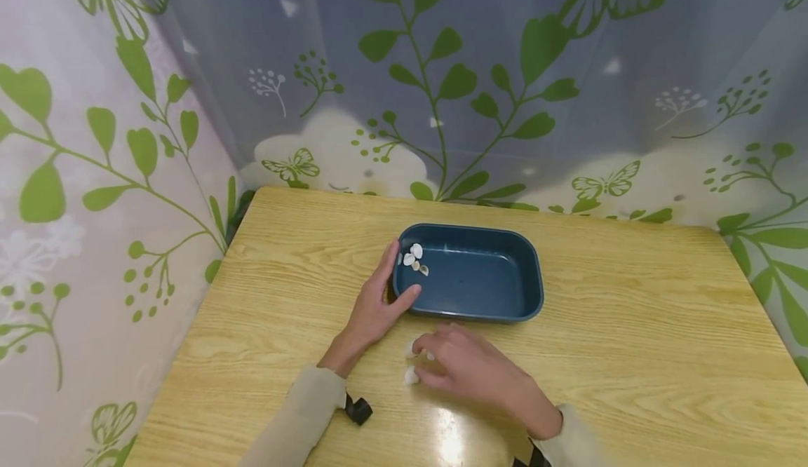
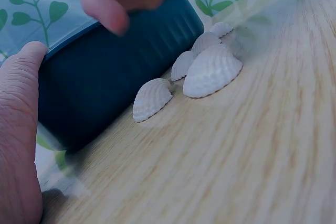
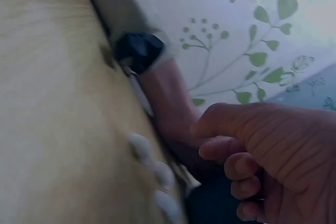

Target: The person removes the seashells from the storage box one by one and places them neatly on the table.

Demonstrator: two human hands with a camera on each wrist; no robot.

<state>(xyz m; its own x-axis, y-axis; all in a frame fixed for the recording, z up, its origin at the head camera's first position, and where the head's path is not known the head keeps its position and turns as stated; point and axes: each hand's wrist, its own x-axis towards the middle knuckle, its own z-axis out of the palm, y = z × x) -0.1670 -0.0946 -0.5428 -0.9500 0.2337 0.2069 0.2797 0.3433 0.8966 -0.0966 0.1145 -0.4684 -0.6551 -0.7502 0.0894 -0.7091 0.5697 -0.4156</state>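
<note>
A dark blue plastic basin [image 1: 467, 313] stands on the table with several small shells [image 1: 415, 251] inside its left end. My left hand [image 1: 375, 306] rests against the basin's near left corner, thumb over the front rim and straight fingers along the left wall. Several white ribbed seashells [image 2: 212, 72] lie on the wood in front of the basin. Over them is my right hand [image 1: 470, 369], fingers loosely bent and blurred. In the right wrist view its fingers [image 3: 241, 166] show no shell between them; shells [image 3: 164, 175] lie on the table beyond.
The light wooden table [image 1: 631, 313] reaches back to a curtain [image 1: 480, 137] printed with leaves and butterflies. Another patterned cloth [image 1: 95, 242] hangs along the left side. A black wrist camera [image 1: 358, 411] sits at my left sleeve.
</note>
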